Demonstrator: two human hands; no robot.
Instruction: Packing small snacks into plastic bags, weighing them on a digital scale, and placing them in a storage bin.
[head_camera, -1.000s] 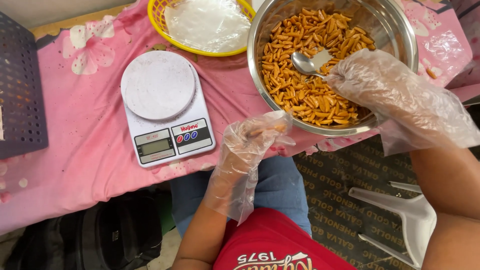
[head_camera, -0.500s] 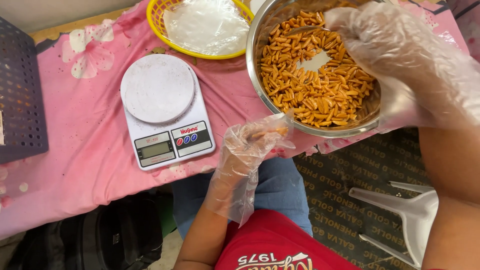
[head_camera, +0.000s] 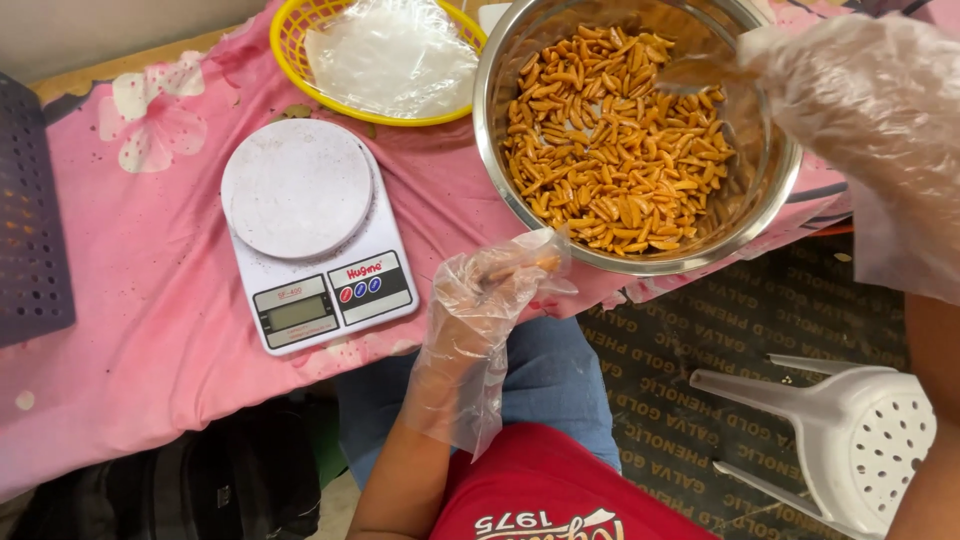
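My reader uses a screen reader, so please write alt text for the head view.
Gloved right hand holds a spoon over a steel bowl of orange snacks; gloved left hand rests at the bowl's near rim. A white scale and yellow basket sit on pink cloth.

left hand (head_camera: 490, 300) gloved, at steel bowl's (head_camera: 500, 160) near rim | right hand (head_camera: 850, 110) gloved, holding spoon (head_camera: 700, 72) over orange snack sticks (head_camera: 620, 150) | kitchen scale (head_camera: 310, 235) beside bowl | yellow basket (head_camera: 290, 30) behind, on pink cloth (head_camera: 130, 270)
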